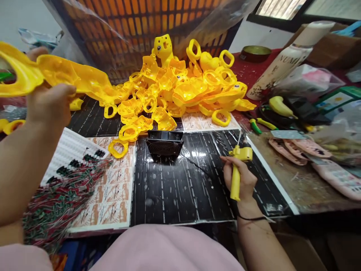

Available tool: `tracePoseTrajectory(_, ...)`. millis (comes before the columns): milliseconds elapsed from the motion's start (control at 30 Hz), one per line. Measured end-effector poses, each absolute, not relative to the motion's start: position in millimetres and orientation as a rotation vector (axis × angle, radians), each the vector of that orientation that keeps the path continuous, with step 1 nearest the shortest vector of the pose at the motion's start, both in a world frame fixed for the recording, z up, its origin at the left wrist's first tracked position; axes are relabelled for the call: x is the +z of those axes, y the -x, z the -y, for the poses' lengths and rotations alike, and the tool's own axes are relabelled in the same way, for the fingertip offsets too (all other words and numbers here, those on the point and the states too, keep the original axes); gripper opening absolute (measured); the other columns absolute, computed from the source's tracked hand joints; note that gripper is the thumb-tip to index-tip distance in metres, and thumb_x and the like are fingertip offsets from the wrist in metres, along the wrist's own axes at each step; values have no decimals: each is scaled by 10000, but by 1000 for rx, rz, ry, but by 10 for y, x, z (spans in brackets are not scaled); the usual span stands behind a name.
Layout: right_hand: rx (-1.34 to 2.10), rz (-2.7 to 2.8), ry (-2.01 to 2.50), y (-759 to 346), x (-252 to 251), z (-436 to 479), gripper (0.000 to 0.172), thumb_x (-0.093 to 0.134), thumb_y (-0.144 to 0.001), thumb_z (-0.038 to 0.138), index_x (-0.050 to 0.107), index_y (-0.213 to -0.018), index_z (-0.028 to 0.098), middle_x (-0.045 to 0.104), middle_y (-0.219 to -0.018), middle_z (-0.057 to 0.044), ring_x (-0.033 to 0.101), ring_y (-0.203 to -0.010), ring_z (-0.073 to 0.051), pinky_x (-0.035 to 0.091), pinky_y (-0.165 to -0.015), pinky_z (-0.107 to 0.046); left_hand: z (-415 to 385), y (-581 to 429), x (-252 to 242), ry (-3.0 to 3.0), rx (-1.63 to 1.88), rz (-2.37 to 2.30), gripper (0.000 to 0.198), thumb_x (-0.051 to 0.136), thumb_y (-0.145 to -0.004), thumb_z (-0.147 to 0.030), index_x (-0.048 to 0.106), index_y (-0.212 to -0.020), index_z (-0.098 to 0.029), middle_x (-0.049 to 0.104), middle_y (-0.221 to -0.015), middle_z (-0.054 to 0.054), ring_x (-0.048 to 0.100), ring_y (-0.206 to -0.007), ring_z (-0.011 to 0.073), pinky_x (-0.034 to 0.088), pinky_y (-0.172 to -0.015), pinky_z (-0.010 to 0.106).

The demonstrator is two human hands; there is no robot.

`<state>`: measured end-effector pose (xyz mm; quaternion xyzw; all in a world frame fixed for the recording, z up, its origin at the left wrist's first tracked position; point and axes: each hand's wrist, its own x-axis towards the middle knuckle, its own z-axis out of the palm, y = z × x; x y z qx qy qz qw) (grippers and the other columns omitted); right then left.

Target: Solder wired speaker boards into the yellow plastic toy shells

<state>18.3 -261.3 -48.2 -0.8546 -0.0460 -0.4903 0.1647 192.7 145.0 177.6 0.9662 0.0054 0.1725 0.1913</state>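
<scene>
On the black-sheeted tabletop point(180, 188), a heap of glossy yellow plastic shells point(194, 94) lies loose, so I judge most work remains, my left hand point(50, 103) with fingers gripping curved yellow shell pieces point(90, 78), my right hand point(247, 178) curled round a yellow pistol-shaped tool point(235, 182).

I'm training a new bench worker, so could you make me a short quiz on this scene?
1. What does the right hand hold?
2. True or false: the left hand holds a yellow part.
3. As the camera sees it, where do the wires lie from the black fan?
A) To its left
B) To its right
C) Straight behind it

Key:
1. A yellow tool.
2. True.
3. A.
</scene>
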Motion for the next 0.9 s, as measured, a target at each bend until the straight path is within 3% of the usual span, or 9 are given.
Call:
tracePoseTrajectory(67,-1396,133,2428,-168,-502,2621,153,614,-912,143,653,-1049,200,779,-857,-16,746,-670,-154,590,-667,-220,-1346,-1441,1652,-2363,216,-45,882,271,-763,-395,-86,-1566,-478,290,-1617,-212,299,-1498,332,497,-996,515)
tracePoseTrajectory(133,-1371,113,2417,-149,-518,2639,126,599,-924,174,645,-1038,205,779,-861,-20,750,-681,-167,593,-661,-236,-1217,-999,1379,-2116,-92,-185,918,395,-704,-364,122,-1569,-506,450,-1529,-222,404,-1456,306,572,-970,485)
tracePoseTrajectory(267,-1212,17,2379,-61,-495,2651,181,541,-968,311,628,-1042,170,770,-917,-78,758,-740,-191,597,-673,-262,-914,-365,727,-1870,-485,-391,738,428,-816,-266,359,-1530,-435,587,-1447,-80,545,-1357,256,593,-1016,484)
tracePoseTrajectory(467,-893,219,2265,271,-304,2364,307,655,-932,325,503,-1178,224,693,-1259,-115,758,-883,-171,633,-711,-264,-764,68,323,-1333,-639,-551,553,203,-1013,-267,373,-1540,-291,522,-1521,16,548,-1357,189,536,-1102,381)
tracePoseTrajectory(567,-820,399,2222,413,-278,2108,367,696,-915,357,486,-1200,262,687,-1266,-98,746,-998,-204,647,-845,-334,-832,190,280,-1167,-666,-641,473,401,-995,-221,479,-1461,-226,653,-1364,96,681,-1168,210,573,-1037,385)
tracePoseTrajectory(667,-742,607,2125,504,-321,1861,487,731,-879,443,460,-1244,270,675,-1283,-128,693,-1156,-267,613,-974,-427,-799,273,233,-1034,-521,-724,468,510,-919,-58,550,-1370,-173,754,-1101,85,742,-915,177,606,-957,377)
tracePoseTrajectory(767,-670,696,2091,575,-385,1668,617,784,-818,485,441,-1281,264,670,-1283,-150,673,-1191,-305,611,-967,-468,-650,319,195,-871,-459,-745,446,512,-910,-21,573,-1328,-165,763,-954,61,738,-825,166,610,-932,372)
tracePoseTrajectory(900,-721,631,2193,578,-485,1553,540,752,-863,423,484,-1300,251,689,-1254,-141,721,-1085,-275,643,-877,-418,-499,318,140,-676,-495,-716,335,515,-936,-70,605,-1253,-128,750,-890,59,729,-795,163,594,-936,370)
